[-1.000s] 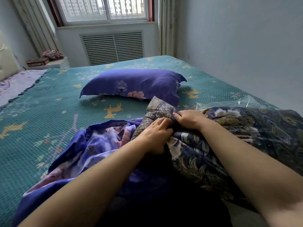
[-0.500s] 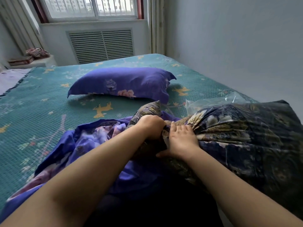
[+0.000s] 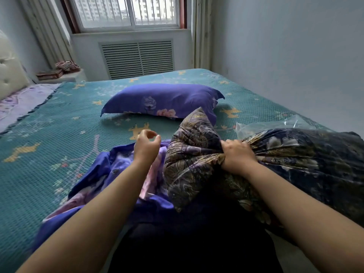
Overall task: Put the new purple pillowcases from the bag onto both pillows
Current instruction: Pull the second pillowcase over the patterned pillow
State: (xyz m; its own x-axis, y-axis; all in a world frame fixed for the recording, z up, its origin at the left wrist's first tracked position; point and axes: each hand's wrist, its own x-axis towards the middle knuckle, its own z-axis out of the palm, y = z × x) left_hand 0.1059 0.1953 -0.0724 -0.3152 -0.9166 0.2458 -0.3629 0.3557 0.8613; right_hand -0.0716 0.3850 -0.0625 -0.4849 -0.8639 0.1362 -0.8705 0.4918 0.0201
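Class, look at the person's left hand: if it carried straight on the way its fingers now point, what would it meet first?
Probably the dressed purple pillow lying ahead on the green bedspread. The left hand hangs open above the loose purple pillowcase; depth is unclear, so it might meet bedspread first.

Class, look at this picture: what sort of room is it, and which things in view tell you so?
Most likely a home bedroom. A bed with a teal patterned cover fills the room, a purple pillow lies on it, and a padded headboard stands at the left.
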